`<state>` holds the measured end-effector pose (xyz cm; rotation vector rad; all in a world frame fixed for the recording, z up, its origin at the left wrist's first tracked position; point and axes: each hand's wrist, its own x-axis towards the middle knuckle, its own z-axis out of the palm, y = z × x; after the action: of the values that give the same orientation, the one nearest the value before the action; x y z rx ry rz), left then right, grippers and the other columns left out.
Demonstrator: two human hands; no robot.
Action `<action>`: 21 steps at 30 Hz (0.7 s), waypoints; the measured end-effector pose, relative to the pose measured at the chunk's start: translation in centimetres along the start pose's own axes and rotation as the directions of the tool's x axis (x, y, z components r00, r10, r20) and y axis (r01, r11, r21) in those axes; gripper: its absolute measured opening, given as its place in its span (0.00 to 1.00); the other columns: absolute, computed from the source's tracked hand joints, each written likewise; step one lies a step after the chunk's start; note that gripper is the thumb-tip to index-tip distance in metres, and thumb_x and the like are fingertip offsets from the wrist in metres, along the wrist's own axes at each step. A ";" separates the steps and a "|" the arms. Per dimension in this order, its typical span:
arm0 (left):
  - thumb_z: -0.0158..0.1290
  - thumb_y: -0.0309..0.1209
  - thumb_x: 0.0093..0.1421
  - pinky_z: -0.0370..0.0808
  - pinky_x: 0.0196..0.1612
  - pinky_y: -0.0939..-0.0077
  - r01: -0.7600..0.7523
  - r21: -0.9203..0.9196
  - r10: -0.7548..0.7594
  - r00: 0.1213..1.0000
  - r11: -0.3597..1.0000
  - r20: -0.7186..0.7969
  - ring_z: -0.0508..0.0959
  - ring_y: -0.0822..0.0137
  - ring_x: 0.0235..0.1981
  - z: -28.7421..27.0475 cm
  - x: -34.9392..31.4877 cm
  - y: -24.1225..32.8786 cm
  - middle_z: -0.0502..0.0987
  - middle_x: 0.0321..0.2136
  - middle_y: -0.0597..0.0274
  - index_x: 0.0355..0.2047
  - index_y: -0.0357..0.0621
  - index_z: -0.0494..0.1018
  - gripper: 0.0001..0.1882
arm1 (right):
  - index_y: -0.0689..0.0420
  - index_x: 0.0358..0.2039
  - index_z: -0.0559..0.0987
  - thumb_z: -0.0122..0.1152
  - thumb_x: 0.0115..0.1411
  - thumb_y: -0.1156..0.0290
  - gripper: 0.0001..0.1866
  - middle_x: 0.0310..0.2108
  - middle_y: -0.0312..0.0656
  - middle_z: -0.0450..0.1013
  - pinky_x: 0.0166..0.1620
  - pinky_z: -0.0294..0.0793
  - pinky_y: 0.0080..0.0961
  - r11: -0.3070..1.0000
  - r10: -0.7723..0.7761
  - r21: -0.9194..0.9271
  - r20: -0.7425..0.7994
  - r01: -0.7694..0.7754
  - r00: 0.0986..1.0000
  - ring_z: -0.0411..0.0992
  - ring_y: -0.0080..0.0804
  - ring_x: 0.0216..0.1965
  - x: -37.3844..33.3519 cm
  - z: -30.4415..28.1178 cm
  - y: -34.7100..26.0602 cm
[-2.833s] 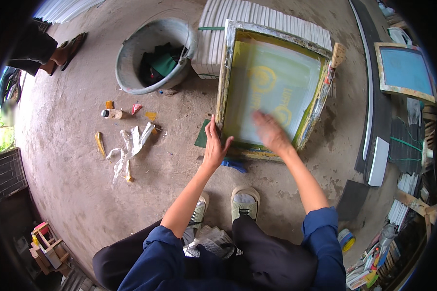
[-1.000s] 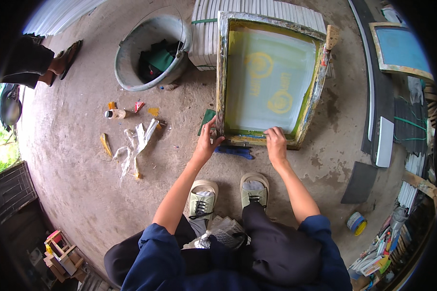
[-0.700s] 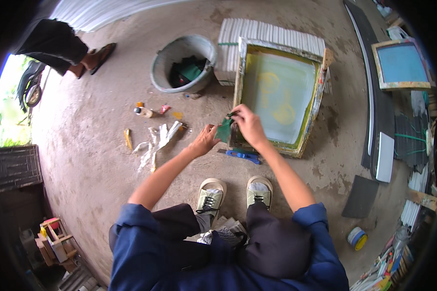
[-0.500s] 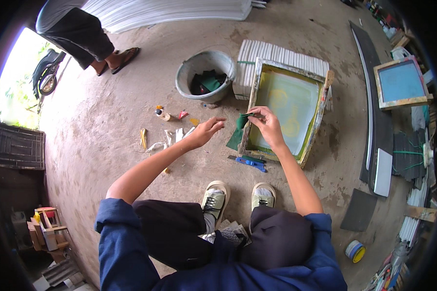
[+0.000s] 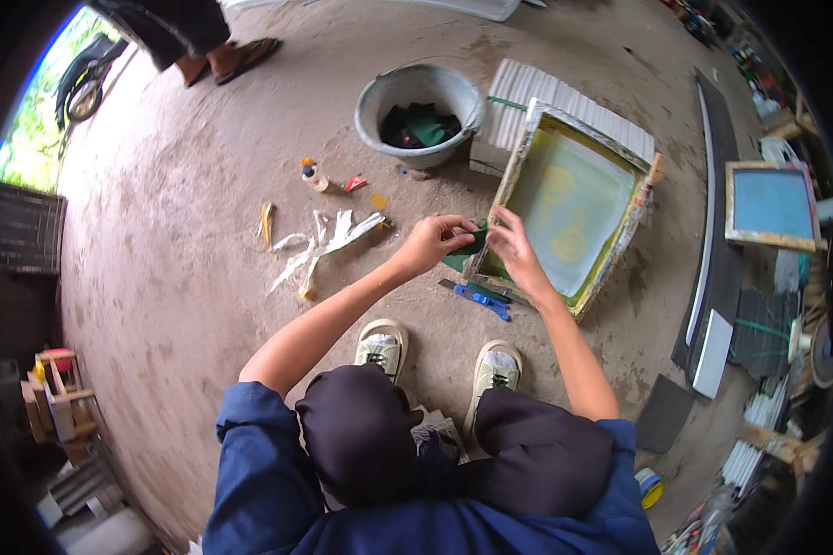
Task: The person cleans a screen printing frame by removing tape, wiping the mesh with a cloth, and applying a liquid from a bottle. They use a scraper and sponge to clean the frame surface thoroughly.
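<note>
A small dark green cloth piece (image 5: pixel 473 243) is pinched in my left hand (image 5: pixel 435 245), its fingers closed on the near edge. Just right of it, my right hand (image 5: pixel 518 254) has its fingers a little apart, slightly blurred, beside the cloth and over the left rail of a screen-printing frame (image 5: pixel 516 166). Whether its fingertips touch the cloth is hard to make out. The frame has a paint-stained wooden border and a pale mesh with faint yellow shapes, and leans on a stack of white sheets (image 5: pixel 565 106). A blue utility knife (image 5: pixel 481 301) lies on the floor below the cloth.
A grey bucket (image 5: pixel 370 120) with dark and green cloth stands ahead. White scraps (image 5: pixel 319 248) and a small bottle (image 5: pixel 313 178) lie left. A smaller blue-mesh frame (image 5: pixel 770 205) and a long dark panel (image 5: pixel 713 222) are at right. Another person's sandalled feet (image 5: pixel 247 61) show at upper left.
My left hand has moved right and taken hold of the green cloth. My right hand, which was pinching the cloth, has opened its fingers. The view has shifted a little.
</note>
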<state>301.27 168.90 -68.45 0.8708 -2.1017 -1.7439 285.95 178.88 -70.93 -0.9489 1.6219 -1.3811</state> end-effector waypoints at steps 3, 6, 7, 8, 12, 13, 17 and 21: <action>0.53 0.27 0.58 0.68 0.30 0.83 0.040 -0.046 -0.038 0.999 0.998 0.037 0.70 0.82 0.27 -0.7 -1.1 -1.9 0.75 0.25 0.69 0.38 0.40 0.72 0.08 | 0.63 0.43 0.74 0.65 0.53 0.63 0.21 0.31 0.35 0.74 0.34 0.70 0.21 0.981 0.104 0.137 0.236 -0.139 0.966 0.72 0.24 0.26 -0.1 1.5 0.5; 0.54 0.26 0.57 0.67 0.27 0.84 0.062 -0.070 -0.072 0.986 0.996 -0.153 0.70 0.82 0.25 -2.6 -2.8 -3.9 0.75 0.23 0.67 0.40 0.41 0.68 0.11 | 0.70 0.41 0.73 0.67 0.51 0.70 0.21 0.23 0.35 0.72 0.28 0.68 0.16 0.977 0.213 -0.037 0.267 -0.211 0.940 0.70 0.18 0.21 1.6 3.1 1.6; 0.54 0.27 0.57 0.67 0.27 0.84 0.118 -0.076 -0.131 0.969 0.990 -0.210 0.71 0.81 0.24 -3.8 -3.5 -4.6 0.76 0.23 0.66 0.39 0.42 0.67 0.11 | 0.71 0.42 0.72 0.67 0.51 0.70 0.22 0.23 0.36 0.72 0.28 0.68 0.16 0.978 0.208 -0.017 0.224 -0.210 0.952 0.70 0.19 0.21 2.2 3.8 1.7; 0.55 0.27 0.57 0.67 0.26 0.84 0.172 -0.087 -0.189 0.945 0.981 -0.265 0.71 0.81 0.24 -5.0 -4.1 -5.4 0.76 0.23 0.66 0.39 0.42 0.67 0.12 | 0.72 0.42 0.72 0.66 0.51 0.70 0.22 0.22 0.36 0.73 0.29 0.68 0.17 0.978 0.204 0.002 0.178 -0.208 0.963 0.70 0.19 0.20 2.8 4.5 1.8; 0.59 0.26 0.50 0.69 0.43 0.69 0.159 0.335 0.143 0.680 0.929 -0.719 0.73 0.64 0.41 -12.2 -5.2 -11.7 0.73 0.36 0.56 0.45 0.42 0.65 0.22 | 0.66 0.32 0.72 0.63 0.54 0.69 0.13 0.24 0.38 0.74 0.31 0.67 0.18 0.994 0.108 -0.058 0.232 -0.097 0.967 0.70 0.21 0.25 5.8 8.1 4.0; 0.59 0.25 0.49 0.67 0.47 0.67 0.196 0.376 0.177 0.631 0.906 -0.756 0.70 0.60 0.44 -14.0 -4.7 -12.8 0.71 0.39 0.54 0.47 0.42 0.63 0.25 | 0.66 0.32 0.73 0.63 0.54 0.67 0.14 0.23 0.40 0.74 0.32 0.67 0.20 0.989 0.090 -0.140 0.251 -0.056 0.964 0.69 0.23 0.26 6.1 8.7 4.9; 0.60 0.24 0.46 0.59 0.58 0.63 0.272 0.442 0.250 0.529 0.855 -0.811 0.60 0.50 0.54 -18.3 -0.4 -17.1 0.61 0.50 0.47 0.55 0.40 0.56 0.37 | 0.67 0.36 0.73 0.64 0.53 0.66 0.18 0.24 0.44 0.76 0.34 0.69 0.22 0.947 0.182 -0.306 0.260 -0.098 0.948 0.73 0.24 0.28 4.6 8.1 7.0; 0.59 0.21 0.45 0.61 0.56 0.62 0.277 0.385 0.216 0.489 0.880 -0.845 0.64 0.51 0.51 -20.2 1.7 -22.0 0.67 0.45 0.48 0.53 0.39 0.60 0.33 | 0.67 0.36 0.74 0.62 0.55 0.64 0.17 0.22 0.41 0.74 0.33 0.69 0.21 0.934 0.288 -0.289 0.261 -0.210 0.921 0.72 0.22 0.27 3.0 6.6 6.4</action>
<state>317.28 149.80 -85.04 1.5215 -1.7063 -0.4364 290.41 174.28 -78.19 -1.0022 1.6428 -0.8204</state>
